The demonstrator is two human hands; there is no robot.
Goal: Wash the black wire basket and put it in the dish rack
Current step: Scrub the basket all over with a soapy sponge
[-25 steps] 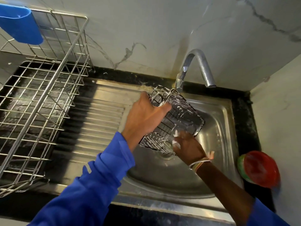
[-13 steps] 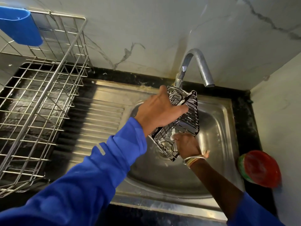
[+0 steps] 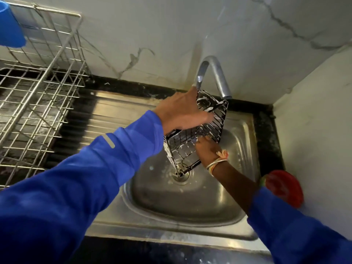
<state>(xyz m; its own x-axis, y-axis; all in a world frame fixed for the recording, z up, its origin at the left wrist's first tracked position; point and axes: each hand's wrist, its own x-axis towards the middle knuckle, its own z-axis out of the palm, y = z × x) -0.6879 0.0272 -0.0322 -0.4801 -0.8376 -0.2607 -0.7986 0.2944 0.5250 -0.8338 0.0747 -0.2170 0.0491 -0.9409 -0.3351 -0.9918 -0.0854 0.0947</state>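
Black wire basket (image 3: pixel 192 141) is held over the sink (image 3: pixel 190 206), centre frame — long axis steep, low end at the drain (image 3: pixel 181 178). Right hand (image 3: pixel 207 149) is pressed into its mesh, curl unclear; left hand (image 3: pixel 181 113) is wrapped round its upper side. A second earlier it lay flatter.

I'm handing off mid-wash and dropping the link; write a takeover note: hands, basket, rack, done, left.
Left hand grips the black wire basket by its upper end, tilted over the sink near the faucet.
Right hand is against the basket's lower side; its fingers are hidden, so grip unclear.
Done: basket is soapy, white suds on the wires.
Left: rinse, then set it in the dish rack, at the left.
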